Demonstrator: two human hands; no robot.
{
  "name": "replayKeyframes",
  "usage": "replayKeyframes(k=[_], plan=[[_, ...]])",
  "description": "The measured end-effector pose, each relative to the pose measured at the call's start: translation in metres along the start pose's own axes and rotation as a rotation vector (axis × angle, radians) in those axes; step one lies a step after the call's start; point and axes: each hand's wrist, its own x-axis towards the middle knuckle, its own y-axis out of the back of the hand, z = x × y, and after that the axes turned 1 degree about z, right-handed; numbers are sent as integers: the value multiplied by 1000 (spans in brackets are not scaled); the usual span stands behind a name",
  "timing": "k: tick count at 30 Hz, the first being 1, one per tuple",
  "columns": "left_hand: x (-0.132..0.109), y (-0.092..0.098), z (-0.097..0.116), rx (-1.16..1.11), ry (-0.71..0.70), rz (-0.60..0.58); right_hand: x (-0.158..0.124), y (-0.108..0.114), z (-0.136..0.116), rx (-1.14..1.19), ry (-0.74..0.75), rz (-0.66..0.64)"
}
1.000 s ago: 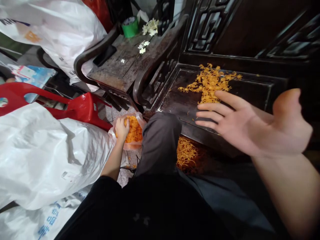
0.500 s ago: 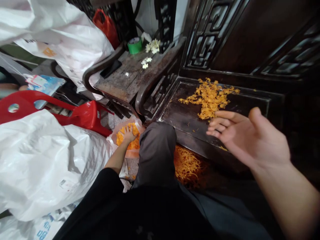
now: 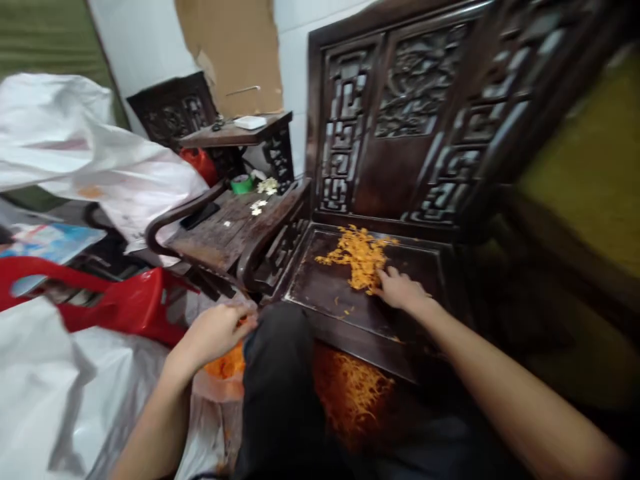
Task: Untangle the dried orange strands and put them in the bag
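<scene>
A heap of thin orange pieces (image 3: 361,257) lies on the dark wooden seat (image 3: 320,287). My right hand (image 3: 400,288) touches the heap's right edge with its fingers bent; what they hold, if anything, is hidden. My left hand (image 3: 225,328) is raised over a pinkish bag (image 3: 220,390) of orange pieces beside my knee, its fingers curled together. Whether something sits in those fingers is too blurred to tell. More orange strands (image 3: 357,387) lie low down, below the seat's front edge.
A red plastic chair (image 3: 135,303) and large white bags (image 3: 40,387) crowd the left. Behind them a wooden side table (image 3: 210,240) bears green tape (image 3: 242,185) and pale flowers (image 3: 267,186). The carved backrest (image 3: 385,173) rises behind the seat.
The view has tilted up. My right hand has moved left and down onto the heap's edge. My left hand has lifted off the orange pieces in the bag, and its fingers have curled.
</scene>
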Motion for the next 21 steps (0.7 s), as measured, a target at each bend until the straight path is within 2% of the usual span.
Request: replayKeyframes(k=[2, 3, 5, 6, 8, 9, 11, 13, 16, 19, 21], plan=[[9, 31, 38, -44, -168, 49, -7, 0, -4, 14, 3, -39], [21, 42, 60, -41, -258, 33, -10, -1, -5, 18, 4, -55], [57, 54, 107, -5, -425, 8, -14, -3, -6, 19, 1, -59], [81, 55, 131, 17, -476, -31, -15, -4, -6, 19, 0, -56], [133, 44, 175, 57, -460, -96, -18, -6, -6, 24, -5, -44], [159, 34, 193, 84, -414, -164, -20, -7, -6, 31, -10, -36], [203, 9, 219, 80, -391, -218, -24, -7, -6, 50, -24, -19], [234, -20, 230, 59, -373, -243, -30, -7, -6, 67, -43, 1], [262, -53, 227, 23, -385, -262, -34, -3, -6, 73, -65, 70], [277, -70, 216, -15, -438, -306, -23, 8, -8, 62, -27, 157], [282, -77, 212, -37, -470, -343, -9, 15, -11, 56, 40, 139]])
